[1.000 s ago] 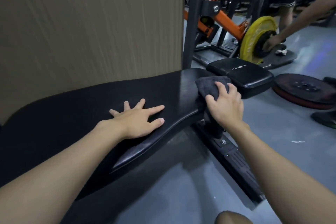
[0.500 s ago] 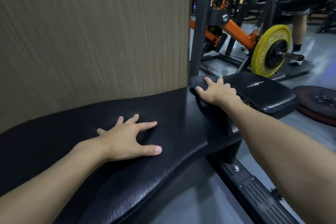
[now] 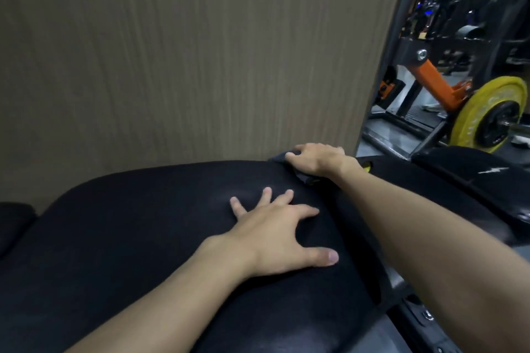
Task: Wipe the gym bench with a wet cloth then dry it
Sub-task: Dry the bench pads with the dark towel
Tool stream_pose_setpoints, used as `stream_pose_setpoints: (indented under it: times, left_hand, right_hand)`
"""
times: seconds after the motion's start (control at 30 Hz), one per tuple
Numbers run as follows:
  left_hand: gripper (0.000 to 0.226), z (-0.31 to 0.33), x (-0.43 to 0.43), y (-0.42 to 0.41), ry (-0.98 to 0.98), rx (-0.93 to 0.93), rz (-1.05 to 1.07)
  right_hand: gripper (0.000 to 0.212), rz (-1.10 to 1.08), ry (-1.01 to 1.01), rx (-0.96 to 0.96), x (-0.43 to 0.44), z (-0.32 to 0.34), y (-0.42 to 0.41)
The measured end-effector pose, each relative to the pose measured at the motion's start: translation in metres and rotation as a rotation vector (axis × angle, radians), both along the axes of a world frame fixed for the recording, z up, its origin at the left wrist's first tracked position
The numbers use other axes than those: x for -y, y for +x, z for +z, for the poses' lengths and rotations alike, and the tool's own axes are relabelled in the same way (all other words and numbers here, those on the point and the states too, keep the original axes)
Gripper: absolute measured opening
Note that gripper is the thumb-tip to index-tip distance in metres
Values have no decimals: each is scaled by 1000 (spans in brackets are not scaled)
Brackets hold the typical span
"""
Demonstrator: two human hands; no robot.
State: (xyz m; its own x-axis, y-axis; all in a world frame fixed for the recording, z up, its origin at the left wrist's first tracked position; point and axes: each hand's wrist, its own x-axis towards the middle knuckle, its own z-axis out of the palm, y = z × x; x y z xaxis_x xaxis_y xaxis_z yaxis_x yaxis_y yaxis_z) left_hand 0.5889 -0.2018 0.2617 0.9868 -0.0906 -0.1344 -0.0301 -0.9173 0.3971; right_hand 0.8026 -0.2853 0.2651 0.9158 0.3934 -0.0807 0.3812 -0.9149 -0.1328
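Note:
The black padded gym bench [image 3: 143,238] fills the lower half of the head view. My left hand [image 3: 281,235] lies flat on its pad, fingers spread, holding nothing. My right hand [image 3: 318,162] presses a dark grey cloth [image 3: 279,158] onto the far edge of the pad, close to the wall. Most of the cloth is hidden under the hand; only a corner shows at its left. A second black seat pad [image 3: 470,172] lies just beyond, to the right.
A brown wood-grain wall panel [image 3: 186,51] stands directly behind the bench. At the right is a black and orange machine frame [image 3: 433,80] with a yellow weight plate [image 3: 487,114]. The bench's black base rail [image 3: 424,321] runs along the grey floor at lower right.
My right hand has slid the cloth from the bench's near right end up to the far edge by the wall. My view has come closer to the pad. The left hand stays flat.

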Motion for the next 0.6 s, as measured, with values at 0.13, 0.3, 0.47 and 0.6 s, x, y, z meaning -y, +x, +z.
stream_pose_setpoints:
  times: [0.13,0.3,0.47,0.6]
  left_hand:
    - [67,2,-59,-22,-11,143,-19]
    - [46,8,-142,-68,124,164,125]
    - [50,15,-203,-129,78,139,265]
    - [42,18,-219,-159,69,119,337]
  right_hand:
    - [60,19,0,27,-38,-4,-19]
    - [57,103,-43,21,-113,-2,-52]
    - [56,248,-106,43,-205,-1,-107]
    - [56,321,-108,40,-241,2,-142]
